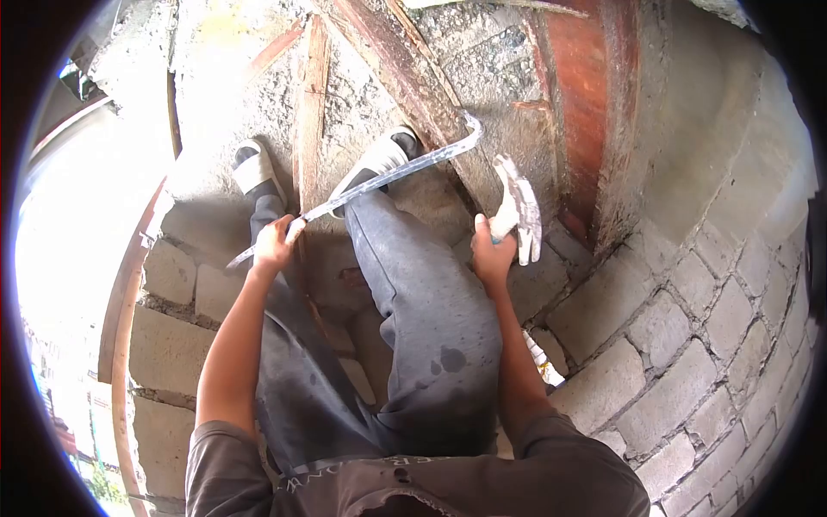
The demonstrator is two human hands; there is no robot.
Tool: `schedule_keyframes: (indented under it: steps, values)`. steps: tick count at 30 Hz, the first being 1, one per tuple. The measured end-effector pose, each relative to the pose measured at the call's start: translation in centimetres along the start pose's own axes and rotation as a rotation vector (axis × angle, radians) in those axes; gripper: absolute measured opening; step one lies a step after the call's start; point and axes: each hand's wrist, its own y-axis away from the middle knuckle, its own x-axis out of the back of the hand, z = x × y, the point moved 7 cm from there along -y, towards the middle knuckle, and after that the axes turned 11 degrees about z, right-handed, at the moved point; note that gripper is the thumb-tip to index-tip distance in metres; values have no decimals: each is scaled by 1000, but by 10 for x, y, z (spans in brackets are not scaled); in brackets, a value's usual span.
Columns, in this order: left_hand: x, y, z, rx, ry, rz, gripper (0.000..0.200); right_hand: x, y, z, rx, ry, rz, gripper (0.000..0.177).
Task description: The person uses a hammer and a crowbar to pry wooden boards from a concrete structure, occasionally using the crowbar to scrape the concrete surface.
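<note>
Two-fisted preparation, seemingly: left hand (275,245) clamps hooked grey metal bar (383,180), right hand (491,254) whitish metal claw hammer (523,200); bracing likely needed.

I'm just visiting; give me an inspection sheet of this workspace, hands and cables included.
Surface: rough grey concrete, crossed by a long brown wooden beam.
Job's things: long grey hook-ended metal pry bar; pale-headed metal claw hammer.
Clutter: small white-and-yellow scrap, unidentifiable, beside the right forearm.
Hands: bare left hand grips the pry bar; bare right hand grips the hammer.
Cables: nothing seen.
Surroundings: grey block wall at right.
</note>
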Motion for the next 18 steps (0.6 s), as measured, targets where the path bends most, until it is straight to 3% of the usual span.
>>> schedule_keyframes:
  steps: [1,3,5,6,9,11,14,17,18]
  values:
    - [9,-1,6,-9,7,-11,55,-1,-3,-4,2,-2,-1,22]
    - [29,0,21,-73,-2,62,52,-20,-9,-33,243,52,-208,25]
    - [47,6,37,-232,-67,149,50,-41,-6,-72,219,-331,-370,38]
    - [59,9,50,-280,-93,177,48,-44,-5,-87,218,-354,-470,43]
    - [86,24,87,-448,-53,279,47,-24,-5,-111,140,-354,-458,46]
    - [100,31,122,-483,-86,265,47,19,-10,-101,61,-330,-327,52]
    - [107,39,181,-588,1,273,49,85,20,-175,362,-580,-328,59]
    - [106,50,257,-634,-59,187,58,166,44,-222,561,-642,-233,67]
    - [94,54,276,-652,-59,157,59,195,51,-232,602,-690,-180,58]
